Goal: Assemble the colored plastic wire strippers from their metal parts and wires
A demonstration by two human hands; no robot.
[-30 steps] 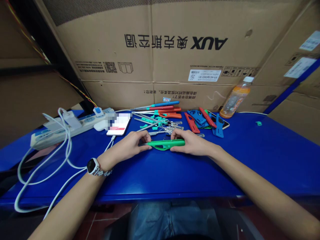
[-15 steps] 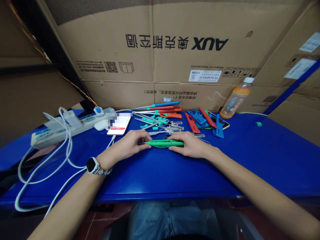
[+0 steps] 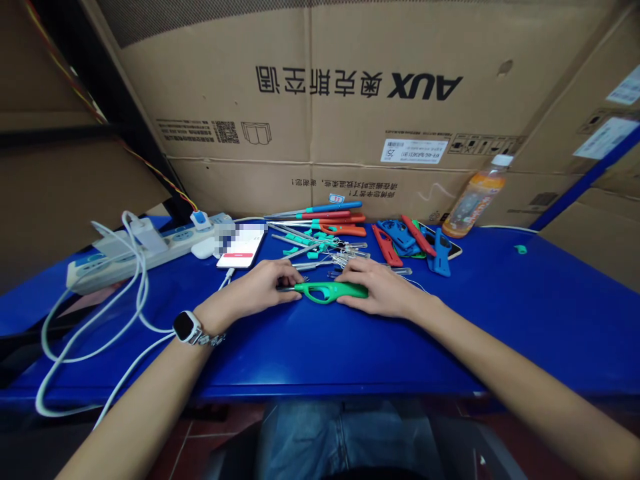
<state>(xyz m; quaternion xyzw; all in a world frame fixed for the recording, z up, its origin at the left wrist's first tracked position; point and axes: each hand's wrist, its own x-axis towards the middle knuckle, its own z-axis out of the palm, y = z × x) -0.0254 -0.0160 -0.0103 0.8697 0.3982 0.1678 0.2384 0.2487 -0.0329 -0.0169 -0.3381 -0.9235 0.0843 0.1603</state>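
A green long-nosed lighter (image 3: 345,290) lies level between my two hands, just above the blue table, its side with the trigger loop facing me. My left hand (image 3: 270,285) pinches the metal barrel at its left end. The fingers of my right hand (image 3: 373,287) are closed round the handle's right end. Behind my hands are loose metal barrels and teal trigger pieces (image 3: 313,247), with several clear small tubes and thin wires (image 3: 353,250). Lighters with blue, red and orange handles (image 3: 343,230) lie beyond them.
Blue and red handle shells (image 3: 440,257) lie at the back right, partly over a phone. An orange drink bottle (image 3: 477,200) leans against the cardboard box (image 3: 340,133). To the left are a lit phone (image 3: 243,247), a power strip (image 3: 100,270) and looped white cables (image 3: 140,293).
The green lighter has been rolled between my hands, so its trigger loop now faces me instead of its narrow edge. Both hands keep their hold in nearly the same place.
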